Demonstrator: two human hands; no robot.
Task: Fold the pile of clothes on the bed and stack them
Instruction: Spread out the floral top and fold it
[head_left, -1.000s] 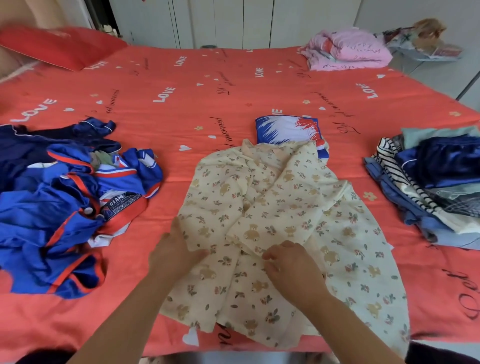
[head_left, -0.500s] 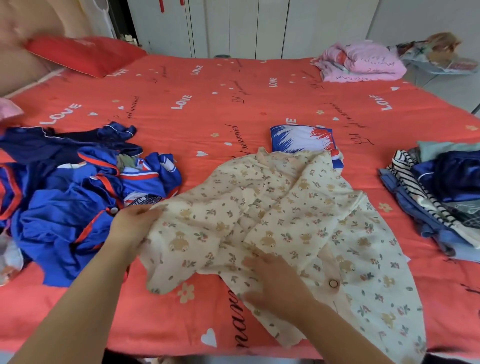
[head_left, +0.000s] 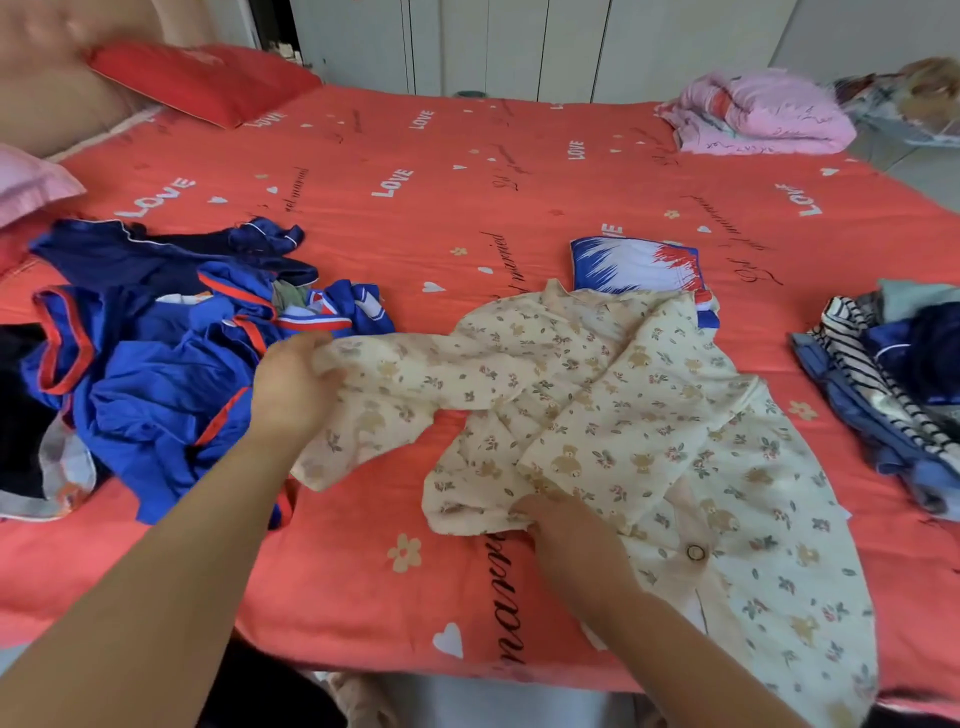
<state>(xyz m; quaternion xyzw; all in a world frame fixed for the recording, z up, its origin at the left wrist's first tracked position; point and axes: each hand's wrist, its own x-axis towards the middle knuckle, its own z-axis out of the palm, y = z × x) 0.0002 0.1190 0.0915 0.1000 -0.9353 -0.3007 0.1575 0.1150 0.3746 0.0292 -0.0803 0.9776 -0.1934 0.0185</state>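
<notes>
Your left hand (head_left: 291, 387): out to left, back of hand toward you, fingers curled round bunched end of shirt (head_left: 623, 415). Left forearm bare, runs from lower left corner up to hand, wrist straight. Your right hand (head_left: 563, 530): nearer you, near centre, palm down on shirt, fingers bent, tips hidden at fold; pinch or press, cannot tell. Right forearm bare, enters from lower right. Hands well apart.

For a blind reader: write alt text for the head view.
The left hand grips a sleeve of a cream bear-print shirt on a red bed; the right hand rests on its near edge. Crumpled blue clothes lie left, folded stack right.
</notes>
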